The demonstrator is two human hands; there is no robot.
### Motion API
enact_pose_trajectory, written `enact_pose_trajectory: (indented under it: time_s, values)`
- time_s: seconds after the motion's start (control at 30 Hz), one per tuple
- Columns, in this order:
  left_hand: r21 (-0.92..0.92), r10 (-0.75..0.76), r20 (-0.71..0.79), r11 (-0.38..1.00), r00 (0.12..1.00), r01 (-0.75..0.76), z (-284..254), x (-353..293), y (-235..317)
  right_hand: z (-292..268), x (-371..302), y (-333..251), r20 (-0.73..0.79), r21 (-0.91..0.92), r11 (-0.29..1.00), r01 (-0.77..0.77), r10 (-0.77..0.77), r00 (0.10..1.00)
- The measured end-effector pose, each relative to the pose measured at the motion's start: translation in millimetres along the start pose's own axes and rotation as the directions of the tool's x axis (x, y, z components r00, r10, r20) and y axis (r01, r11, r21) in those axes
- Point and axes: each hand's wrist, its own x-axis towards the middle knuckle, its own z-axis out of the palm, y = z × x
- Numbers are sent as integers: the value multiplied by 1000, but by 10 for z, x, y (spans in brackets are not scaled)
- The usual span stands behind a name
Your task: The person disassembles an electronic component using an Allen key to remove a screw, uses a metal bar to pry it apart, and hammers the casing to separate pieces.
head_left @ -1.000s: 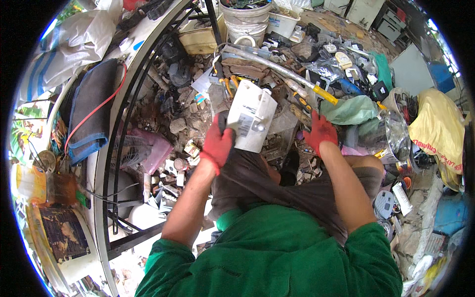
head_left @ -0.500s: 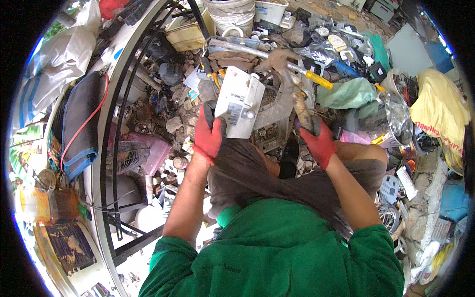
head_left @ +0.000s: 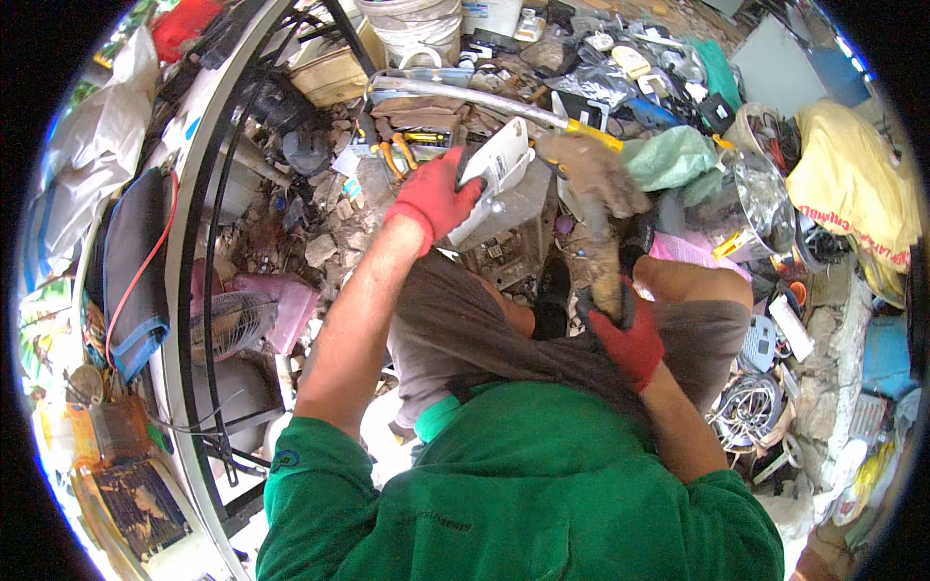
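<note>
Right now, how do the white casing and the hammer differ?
The white casing is pale and flat-sided; the hammer is brown and long-handled. The casing sits in the left grip, the hammer in the right grip. The casing looks fairly sharp, the hammer's head blurred. Both are hand-held.

A white, box-shaped casing (head_left: 506, 167) with dark markings on its face was held up on the near side of the long grey metal tube (head_left: 475, 97), whose right end was yellow. The casing was tilted and turned, so its face showed as a narrow slanting strip, the upper end leaning right toward the tube's yellow end. A brown-headed hammer (head_left: 605, 266) with a worn, tan handle was held just below that yellow end, head nearest the tube, handle pointing away; motion blurred its outline.
</note>
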Motion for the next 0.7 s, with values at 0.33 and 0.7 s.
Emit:
enact_pose_trajectory:
  time_s: [0.33,0.7]
  values:
    - [177,-36,97,984,995,18,-2,133,-55,177,-27,-172,131,-29,976,-214,216,968]
    - [135,-85,-33,987,996,88,-28,227,-142,281,13,223,9,-59,998,-8,8,1000]
